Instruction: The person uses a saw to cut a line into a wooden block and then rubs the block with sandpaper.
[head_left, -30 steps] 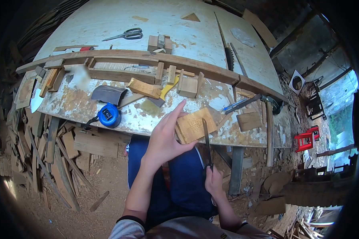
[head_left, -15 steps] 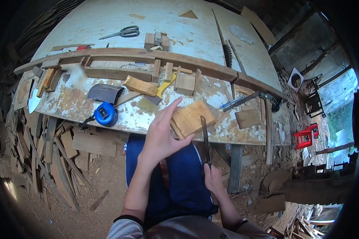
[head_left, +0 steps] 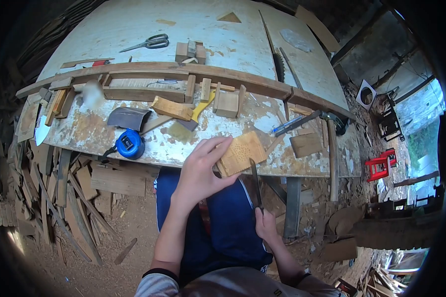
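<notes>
Near the front edge of the worn workbench (head_left: 168,151), my left hand (head_left: 199,168) grips a light wooden block (head_left: 242,152) by its left side. Small dots or dents cover the block's upper face. My right hand (head_left: 265,223) is closed round the dark handle of a long, thin tool (head_left: 256,185), a knife or file. The tool points up, and its tip is at the block's lower right edge. Whether the tip touches the wood is hard to tell.
On the bench lie a blue tape measure (head_left: 130,144), a yellow-handled brush (head_left: 201,111), scissors (head_left: 151,42), a hammer (head_left: 332,148) and several wood pieces. A long wooden rail (head_left: 223,74) crosses it. Scrap wood (head_left: 77,208) is piled at left; a red stool (head_left: 378,167) stands at right.
My left fingers have closed onto the block, which has turned slightly and shifted a little. The tool's tip is slightly lower.
</notes>
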`<state>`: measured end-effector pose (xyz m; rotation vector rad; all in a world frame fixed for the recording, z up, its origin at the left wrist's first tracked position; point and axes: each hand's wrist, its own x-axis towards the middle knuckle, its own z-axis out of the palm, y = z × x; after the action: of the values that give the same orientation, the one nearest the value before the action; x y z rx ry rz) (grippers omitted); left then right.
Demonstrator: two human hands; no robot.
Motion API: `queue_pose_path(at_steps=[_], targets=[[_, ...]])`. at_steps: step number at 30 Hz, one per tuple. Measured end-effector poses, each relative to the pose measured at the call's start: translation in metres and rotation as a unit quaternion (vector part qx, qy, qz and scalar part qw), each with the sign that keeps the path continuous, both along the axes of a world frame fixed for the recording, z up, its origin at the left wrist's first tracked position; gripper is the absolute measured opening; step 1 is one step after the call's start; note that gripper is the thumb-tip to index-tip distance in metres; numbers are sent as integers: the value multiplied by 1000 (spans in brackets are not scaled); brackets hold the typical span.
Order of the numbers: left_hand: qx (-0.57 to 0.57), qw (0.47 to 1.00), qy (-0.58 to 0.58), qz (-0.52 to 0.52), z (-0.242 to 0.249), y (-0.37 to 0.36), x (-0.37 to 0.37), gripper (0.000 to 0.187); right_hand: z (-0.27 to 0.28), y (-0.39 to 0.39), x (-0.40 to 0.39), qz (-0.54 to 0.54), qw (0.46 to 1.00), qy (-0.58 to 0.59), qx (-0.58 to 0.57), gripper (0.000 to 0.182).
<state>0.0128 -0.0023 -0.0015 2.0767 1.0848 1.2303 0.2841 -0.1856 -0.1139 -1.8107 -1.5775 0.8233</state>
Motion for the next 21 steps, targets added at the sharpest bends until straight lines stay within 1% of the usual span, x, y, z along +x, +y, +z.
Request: queue_pose_path(at_steps=[1,3,4,9,11,14,16,17,20,21], targets=[[3,1000,1,-2,1,0,0,86,5,6,-3,4,1000,-3,7,30],[-11,1000,-1,-8,2,-1,1,85,34,16,-14,4,1000,-12,7,30],[-25,1000,0,-11,4,-4,3,86,52,29,-22,5,1000,3,7,30],[-33,999,-6,-16,3,-4,3,87,17,22,-14,14,1000,0,15,32],[-24,1000,-8,-10,1,-3,4,87,20,21,-15,28,999,-5,28,34],[-25,1000,-5,-10,3,-3,3,87,11,25,-12,58,991,117,-13,44],[-26,1000,-9,-7,1,-3,4,88,17,27,-10,40,967,228,-108,48],[-22,1000,-10,-2,0,-2,4,88,19,26,-7,32,946,280,-157,50],[-17,1000,-10,3,-2,-2,5,87,8,27,5,66,852,467,-228,49],[-16,1000,-9,3,-2,-2,5,87,6,27,6,62,827,501,-247,47]])
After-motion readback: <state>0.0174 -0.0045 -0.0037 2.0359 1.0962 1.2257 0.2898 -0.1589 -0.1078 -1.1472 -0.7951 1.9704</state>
